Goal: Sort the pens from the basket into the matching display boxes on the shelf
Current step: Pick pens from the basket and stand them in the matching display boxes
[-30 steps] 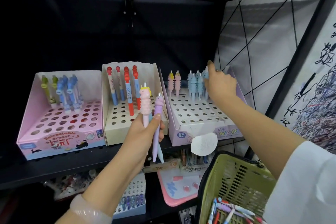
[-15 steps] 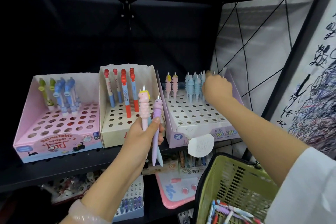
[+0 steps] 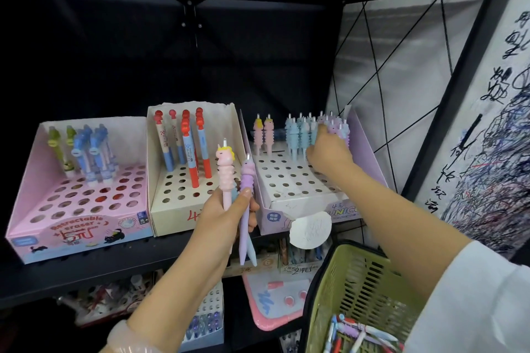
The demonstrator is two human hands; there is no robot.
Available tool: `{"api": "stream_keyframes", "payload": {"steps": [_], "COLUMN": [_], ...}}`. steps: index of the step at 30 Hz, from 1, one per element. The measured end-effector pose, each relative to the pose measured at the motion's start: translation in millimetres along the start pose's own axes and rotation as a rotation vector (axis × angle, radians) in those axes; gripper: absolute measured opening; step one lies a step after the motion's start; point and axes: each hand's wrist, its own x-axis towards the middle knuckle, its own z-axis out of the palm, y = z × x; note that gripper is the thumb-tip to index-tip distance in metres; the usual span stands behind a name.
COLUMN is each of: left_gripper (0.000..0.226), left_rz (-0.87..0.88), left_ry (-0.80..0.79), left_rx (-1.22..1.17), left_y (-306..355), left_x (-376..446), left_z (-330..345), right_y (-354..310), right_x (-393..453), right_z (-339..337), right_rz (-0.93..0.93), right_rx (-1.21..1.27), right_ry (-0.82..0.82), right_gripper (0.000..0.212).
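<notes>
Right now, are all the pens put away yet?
Not yet. Many unicorn pens already stand in the purple box. The right hand is at its back row; the left hand holds more. Pens remain in the green basket.

The right hand (image 3: 327, 152) is hiding its fingers among the purple unicorn pens (image 3: 339, 130), so its grip is staying unclear. The green basket (image 3: 358, 281) is running off the bottom edge, and the price label (image 3: 311, 228) is blurring beyond reading.
</notes>
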Motion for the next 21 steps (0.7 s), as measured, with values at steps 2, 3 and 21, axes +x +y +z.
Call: {"api": "stream_keyframes", "payload": {"steps": [2, 3, 21], "left_gripper": [0.015, 0.014, 0.009], "left_rz": [0.000, 0.001, -0.035], "left_ry": [-0.011, -0.013, 0.054], "left_rx": [0.000, -0.002, -0.070], "left_y": [-1, -1, 18], "left_x": [0, 0, 7], "left_z": [2, 3, 38], "right_y": [-2, -4, 31], "right_x": [-6, -12, -35], "right_z": [-5, -7, -64], "right_rz": [-0.023, -0.041, -0.016], "right_rx": [0.121, 0.196, 0.907], "right_ry": [0.064, 0.093, 0.240], "right_gripper": [0.050, 0.045, 0.016]}}
